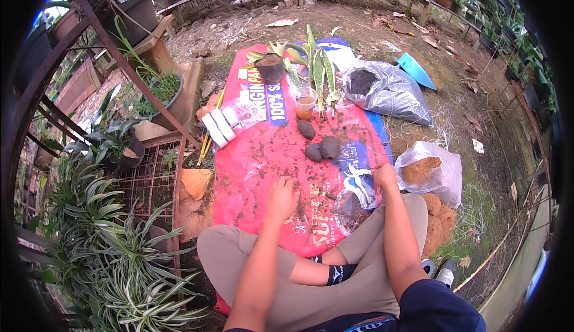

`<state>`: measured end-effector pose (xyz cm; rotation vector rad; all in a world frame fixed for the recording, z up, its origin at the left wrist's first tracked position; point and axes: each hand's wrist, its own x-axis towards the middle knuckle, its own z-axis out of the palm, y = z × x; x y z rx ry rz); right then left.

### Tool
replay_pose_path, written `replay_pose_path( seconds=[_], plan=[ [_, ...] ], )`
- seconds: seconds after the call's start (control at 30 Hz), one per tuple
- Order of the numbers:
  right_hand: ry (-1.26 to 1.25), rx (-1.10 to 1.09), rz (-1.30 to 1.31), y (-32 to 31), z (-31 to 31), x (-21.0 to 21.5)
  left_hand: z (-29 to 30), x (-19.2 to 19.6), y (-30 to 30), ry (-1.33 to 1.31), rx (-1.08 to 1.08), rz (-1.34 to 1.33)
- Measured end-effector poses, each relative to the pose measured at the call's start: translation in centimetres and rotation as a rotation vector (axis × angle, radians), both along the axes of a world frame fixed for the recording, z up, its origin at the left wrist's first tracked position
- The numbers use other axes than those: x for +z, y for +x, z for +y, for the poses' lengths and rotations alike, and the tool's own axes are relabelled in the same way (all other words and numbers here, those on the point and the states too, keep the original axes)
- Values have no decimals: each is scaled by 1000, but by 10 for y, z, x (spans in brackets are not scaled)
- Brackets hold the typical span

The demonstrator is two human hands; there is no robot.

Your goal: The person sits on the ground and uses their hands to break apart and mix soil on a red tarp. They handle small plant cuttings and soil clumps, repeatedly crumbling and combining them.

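Left hand [281, 198] is curled palm-down on the red plastic sheet [263, 152], fingers gathering loose soil — can't tell if it's actually pinching any. The three dark soil balls [318, 143] sit just beyond it, up and to the right. Right hand [384, 175], nearer them, grips the clear bag [353, 203].

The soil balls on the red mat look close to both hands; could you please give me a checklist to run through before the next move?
1. Three soil balls within reach on the red mat: ok.
2. Left hand free, resting on the mat: ok.
3. Right hand empty: cannot tell.
4. Plastic cup upright: ok.
5. Soil bag open: ok.
6. Mat free of loose soil: not ok.
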<state>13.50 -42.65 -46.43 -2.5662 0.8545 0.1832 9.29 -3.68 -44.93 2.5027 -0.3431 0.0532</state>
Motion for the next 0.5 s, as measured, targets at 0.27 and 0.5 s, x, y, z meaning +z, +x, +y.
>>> replay_pose_path(
  seconds=[0.27,0.5],
  plan=[
    [-49,740,-399,-5,97,29,-50,-1,64,-50,221,158],
    [204,560,-493,5,91,1,-106,-18,135,87,310,361]
  ],
)
